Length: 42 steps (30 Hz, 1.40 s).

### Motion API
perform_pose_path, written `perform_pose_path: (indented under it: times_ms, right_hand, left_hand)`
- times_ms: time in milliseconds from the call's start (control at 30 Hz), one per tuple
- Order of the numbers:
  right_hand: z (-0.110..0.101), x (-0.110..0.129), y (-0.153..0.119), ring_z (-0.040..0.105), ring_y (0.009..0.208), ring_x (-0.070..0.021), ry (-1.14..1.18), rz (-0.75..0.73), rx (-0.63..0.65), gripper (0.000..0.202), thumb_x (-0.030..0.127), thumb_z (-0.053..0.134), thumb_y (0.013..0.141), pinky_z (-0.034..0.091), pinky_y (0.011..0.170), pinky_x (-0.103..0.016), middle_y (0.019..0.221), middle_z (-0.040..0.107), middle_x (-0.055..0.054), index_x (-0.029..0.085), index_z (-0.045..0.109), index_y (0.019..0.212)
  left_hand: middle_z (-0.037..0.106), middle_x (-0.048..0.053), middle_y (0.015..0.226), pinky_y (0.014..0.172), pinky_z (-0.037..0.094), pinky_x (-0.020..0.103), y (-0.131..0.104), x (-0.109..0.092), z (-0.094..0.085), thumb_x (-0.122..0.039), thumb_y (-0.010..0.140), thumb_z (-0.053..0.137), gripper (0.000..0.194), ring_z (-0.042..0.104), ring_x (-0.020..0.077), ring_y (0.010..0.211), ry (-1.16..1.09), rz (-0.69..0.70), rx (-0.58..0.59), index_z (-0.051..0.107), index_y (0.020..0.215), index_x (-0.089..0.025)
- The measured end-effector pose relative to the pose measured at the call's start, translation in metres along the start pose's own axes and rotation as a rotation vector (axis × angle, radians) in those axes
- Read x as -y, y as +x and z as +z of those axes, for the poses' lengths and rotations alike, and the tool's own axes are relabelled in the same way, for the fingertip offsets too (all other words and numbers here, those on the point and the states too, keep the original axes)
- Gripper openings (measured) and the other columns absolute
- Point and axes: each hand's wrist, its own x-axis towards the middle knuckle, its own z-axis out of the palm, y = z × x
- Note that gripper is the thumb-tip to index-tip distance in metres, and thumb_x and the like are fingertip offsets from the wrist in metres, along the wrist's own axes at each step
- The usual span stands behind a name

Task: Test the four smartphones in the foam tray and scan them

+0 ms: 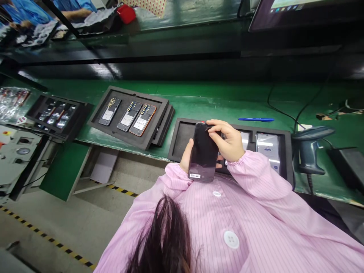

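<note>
A black smartphone, its dark screen facing up and a small white barcode label near its lower end, lies in my left hand. The left thumb runs along one long edge, and fingertips show past the opposite edge. My right hand is at the phone's top corner, thumb and forefinger pinched together over the glass. Whatever small dark bit may be between those fingertips is too small to make out. Under my hands sits a black foam tray with phones in its slots, one a lit phone at the right.
Left of me, stacked foam trays carry three phones with their backs off. Another tray of phones stands farther left. A blue pen lies behind my tray, and a barcode scanner stands at right. Co-workers in blue sleeves sit across.
</note>
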Motion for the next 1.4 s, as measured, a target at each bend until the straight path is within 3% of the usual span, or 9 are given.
perform_pose_path:
  times_ms: [167, 333, 533, 667, 800, 933, 1100, 1267, 1400]
  right_hand:
    - [-0.001, -0.007, 0.006, 0.052, 0.111, -0.0229, 0.055, 0.19, -0.057, 0.025, 0.031, 0.062, 0.075, 0.038, 0.098, -0.043, 0.114, 0.06, -0.005, 0.024, 0.06, 0.098]
    - [-0.001, -0.003, 0.012, 0.058, 0.099, -0.0221, 0.095, 0.148, -0.093, 0.01, 0.032, 0.06, 0.077, 0.041, 0.094, -0.043, 0.096, 0.066, -0.004, 0.023, 0.065, 0.073]
    - [-0.003, -0.009, 0.003, 0.053, 0.111, -0.0224, 0.351, 0.203, -0.078, 0.02, 0.044, 0.056, 0.079, 0.04, 0.096, -0.043, 0.104, 0.064, -0.003, 0.024, 0.056, 0.076]
    - [0.001, -0.012, 0.01, 0.052, 0.11, -0.0228, 0.194, 0.278, -0.069, 0.026, 0.04, 0.064, 0.072, 0.038, 0.098, -0.043, 0.114, 0.06, -0.005, 0.024, 0.061, 0.092]
    - [0.002, -0.01, 0.014, 0.054, 0.108, -0.0232, 0.12, 0.206, -0.063, 0.008, 0.029, 0.064, 0.072, 0.035, 0.1, -0.044, 0.104, 0.064, -0.004, 0.023, 0.067, 0.078]
    - [-0.001, -0.01, 0.007, 0.051, 0.112, -0.0257, 0.427, 0.242, -0.057, 0.004, 0.025, 0.061, 0.069, 0.037, 0.097, -0.047, 0.099, 0.066, -0.002, 0.023, 0.059, 0.067]
    - [-0.007, -0.004, 0.006, 0.055, 0.101, -0.027, 0.84, 0.45, -0.083, 0.007, 0.025, 0.048, 0.07, 0.05, 0.073, -0.045, 0.094, 0.064, -0.001, 0.024, 0.044, 0.064]
    - [-0.012, -0.001, 0.011, 0.055, 0.103, -0.0252, 0.942, 0.5, -0.108, 0.01, 0.026, 0.047, 0.07, 0.05, 0.075, -0.044, 0.092, 0.062, 0.0, 0.024, 0.039, 0.064]
    - [-0.011, -0.004, 0.007, 0.051, 0.11, -0.0251, 0.792, 0.509, -0.126, 0.01, 0.035, 0.048, 0.076, 0.05, 0.076, -0.042, 0.116, 0.058, -0.001, 0.025, 0.047, 0.08]
  left_hand:
    - [0.065, 0.015, 0.102, 0.079, 0.048, 0.04, 0.002, -0.003, 0.002, -0.066, 0.081, 0.025, 0.073, 0.063, 0.0273, 0.09, 0.096, -0.075, 0.081, 0.052, 0.121, -0.011]
    - [0.065, 0.015, 0.102, 0.076, 0.05, 0.037, 0.005, -0.002, 0.005, -0.066, 0.082, 0.02, 0.075, 0.064, 0.0249, 0.086, 0.102, -0.1, 0.107, 0.052, 0.121, -0.01]
    - [0.065, 0.015, 0.1, 0.076, 0.051, 0.038, 0.009, -0.01, 0.006, -0.068, 0.082, 0.017, 0.077, 0.063, 0.026, 0.087, 0.045, -0.025, 0.08, 0.054, 0.118, -0.01]
    - [0.066, 0.015, 0.095, 0.078, 0.05, 0.039, 0.013, -0.008, 0.002, -0.066, 0.082, 0.022, 0.074, 0.064, 0.0252, 0.088, 0.052, -0.084, 0.081, 0.053, 0.119, -0.009]
    - [0.067, 0.015, 0.094, 0.077, 0.051, 0.038, 0.015, -0.006, -0.001, -0.067, 0.08, 0.027, 0.075, 0.064, 0.0252, 0.088, 0.047, -0.127, 0.083, 0.053, 0.117, -0.008]
    - [0.065, 0.017, 0.099, 0.078, 0.051, 0.039, 0.014, -0.011, 0.0, -0.073, 0.076, 0.025, 0.084, 0.063, 0.0252, 0.089, 0.045, -0.099, 0.115, 0.051, 0.12, -0.007]
    - [0.064, 0.017, 0.102, 0.082, 0.049, 0.04, 0.014, -0.013, 0.004, -0.072, 0.078, 0.014, 0.086, 0.062, 0.0254, 0.094, 0.051, -0.091, 0.122, 0.05, 0.122, -0.007]
    - [0.064, 0.018, 0.103, 0.082, 0.049, 0.039, 0.014, -0.012, 0.009, -0.072, 0.078, 0.009, 0.09, 0.062, 0.0257, 0.093, 0.064, -0.115, 0.115, 0.05, 0.121, -0.005]
    - [0.066, 0.018, 0.099, 0.084, 0.048, 0.037, 0.022, -0.007, 0.003, -0.075, 0.076, 0.015, 0.09, 0.062, 0.0261, 0.096, 0.097, -0.11, 0.08, 0.053, 0.117, -0.005]
